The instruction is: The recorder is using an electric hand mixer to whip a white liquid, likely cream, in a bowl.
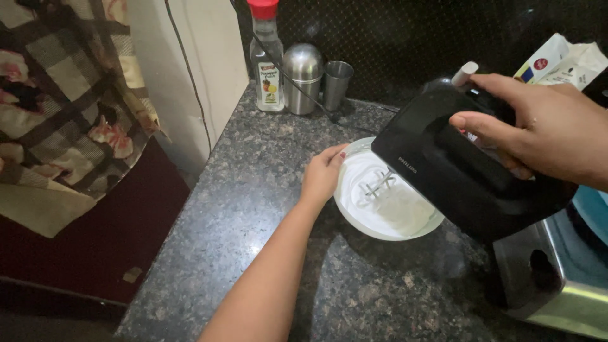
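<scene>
My right hand [544,130] grips the handle of a black electric hand mixer [456,168] held above a glass bowl [354,212]. The mixer's metal beaters [378,185] dip into white cream [392,206] that fills the bowl. On the bowl's left rim rests my left hand [322,174], fingers curled over the edge and holding it on the dark granite counter [253,209]. A black power cord [297,88] runs from the mixer back across the counter and up the wall.
At the back of the counter stand a clear bottle with a red cap [266,60], a steel lidded container [302,77] and a steel tumbler [336,84]. White packets [560,62] lie at the far right. A steel box-shaped object [557,278] sits at right front. A checked cloth [63,107] hangs left.
</scene>
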